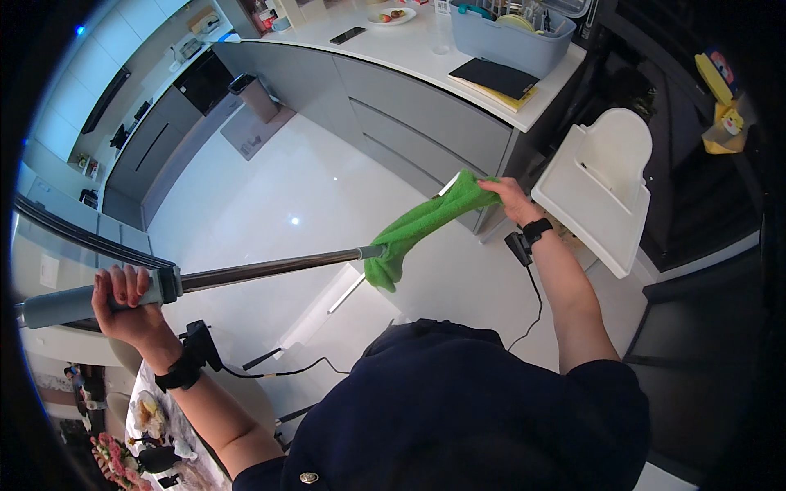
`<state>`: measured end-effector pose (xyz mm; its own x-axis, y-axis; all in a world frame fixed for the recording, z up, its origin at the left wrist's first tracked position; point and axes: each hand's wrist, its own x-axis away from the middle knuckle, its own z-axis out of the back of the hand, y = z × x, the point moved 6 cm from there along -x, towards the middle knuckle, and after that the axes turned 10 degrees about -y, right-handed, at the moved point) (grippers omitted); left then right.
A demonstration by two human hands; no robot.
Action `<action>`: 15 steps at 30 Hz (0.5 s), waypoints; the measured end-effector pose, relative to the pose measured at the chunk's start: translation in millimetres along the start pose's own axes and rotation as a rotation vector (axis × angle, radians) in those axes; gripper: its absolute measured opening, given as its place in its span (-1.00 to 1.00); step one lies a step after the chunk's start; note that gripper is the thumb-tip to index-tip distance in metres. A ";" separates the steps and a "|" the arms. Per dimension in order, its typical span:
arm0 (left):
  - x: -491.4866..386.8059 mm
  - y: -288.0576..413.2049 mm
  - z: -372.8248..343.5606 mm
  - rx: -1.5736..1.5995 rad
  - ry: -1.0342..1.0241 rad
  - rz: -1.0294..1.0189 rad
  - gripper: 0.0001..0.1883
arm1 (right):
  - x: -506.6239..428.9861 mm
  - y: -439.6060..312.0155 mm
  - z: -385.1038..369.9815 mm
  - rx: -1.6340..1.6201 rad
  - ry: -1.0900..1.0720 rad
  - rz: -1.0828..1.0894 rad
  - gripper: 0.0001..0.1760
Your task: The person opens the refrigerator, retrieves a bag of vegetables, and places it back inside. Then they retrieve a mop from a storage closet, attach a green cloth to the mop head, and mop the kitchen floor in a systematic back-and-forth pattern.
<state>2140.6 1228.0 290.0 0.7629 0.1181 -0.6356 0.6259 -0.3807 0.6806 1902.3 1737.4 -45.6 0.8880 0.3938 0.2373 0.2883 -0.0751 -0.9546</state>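
Note:
My left hand [130, 307] is wrapped around the grey grip [58, 307] of a mop with a metal pole [270, 268]. The pole runs to the right, held up off the floor. At its far end a green microfibre cloth [424, 215] is draped over the mop head, and a bit of white edge [450, 184] shows past it. My right hand [506, 195] pinches the cloth's right end between thumb and fingers. Most of the mop head is hidden under the cloth.
Ahead stands a grey-fronted counter [424, 116] with a blue-grey dish bin [509, 40] and black folder [494, 78]. A white high chair [599, 184] is at right. A table [202, 451] with flowers lies lower left, a waste bin [255, 98] farther off on the glossy floor [245, 196].

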 end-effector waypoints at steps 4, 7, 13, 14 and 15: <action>-3.0 4.0 -1.0 -0.039 -0.021 -0.004 -0.77 | 3.0 -7.4 -8.5 0.010 -0.015 0.069 -0.70; -5.4 1.9 -8.0 -0.008 -0.094 0.015 -0.77 | 2.2 -22.0 -29.3 -0.119 -0.155 0.137 -0.72; -5.2 1.9 -10.6 0.026 -0.144 0.061 -0.78 | -11.8 -10.2 -24.0 -0.254 -0.102 0.003 -0.83; -4.3 4.8 -7.6 0.027 -0.119 0.046 -0.78 | -12.8 -1.4 -12.9 -0.306 -0.067 -0.051 -0.84; -2.7 8.1 -3.5 0.027 -0.088 0.029 -0.78 | -13.0 10.7 2.5 -0.342 0.040 -0.136 -0.85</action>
<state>2144.1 1227.8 298.5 0.7629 0.0258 -0.6460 0.5981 -0.4075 0.6901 1892.9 1733.8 -59.4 0.8444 0.3861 0.3713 0.5021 -0.3290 -0.7997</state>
